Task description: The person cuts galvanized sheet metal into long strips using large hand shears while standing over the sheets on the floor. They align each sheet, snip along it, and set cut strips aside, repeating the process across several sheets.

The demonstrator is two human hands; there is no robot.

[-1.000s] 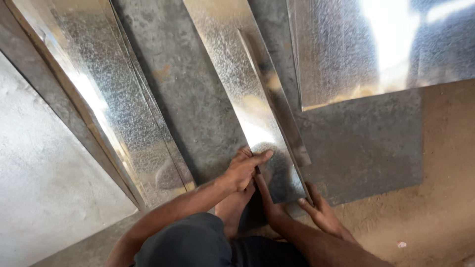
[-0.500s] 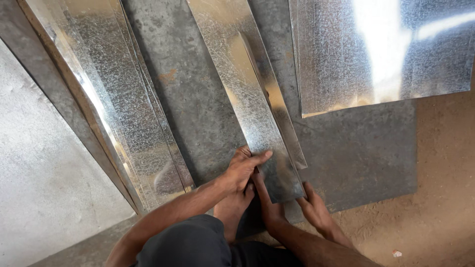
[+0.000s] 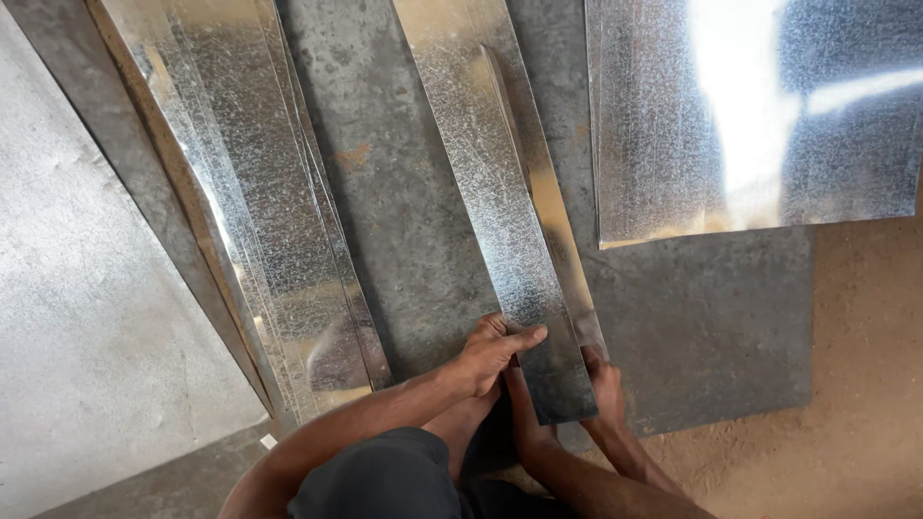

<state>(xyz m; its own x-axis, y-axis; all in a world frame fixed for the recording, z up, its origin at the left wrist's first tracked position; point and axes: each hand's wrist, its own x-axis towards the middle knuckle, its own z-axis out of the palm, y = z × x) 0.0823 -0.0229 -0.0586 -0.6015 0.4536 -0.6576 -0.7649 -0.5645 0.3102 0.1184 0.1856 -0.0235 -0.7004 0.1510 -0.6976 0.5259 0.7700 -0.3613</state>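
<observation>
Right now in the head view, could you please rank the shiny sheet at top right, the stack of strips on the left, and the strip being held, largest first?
1. Shiny sheet, though cut off by the frame.
2. Stack of strips and held strip: they look about alike in length; the stack looks somewhat wider, so I would not rank them firmly. The left hand and right hand grip the strip's near end.

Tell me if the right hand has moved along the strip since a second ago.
Yes. The right hand has come in from the floor onto the strip's right edge, near its bottom corner. The left hand stays put.
</observation>
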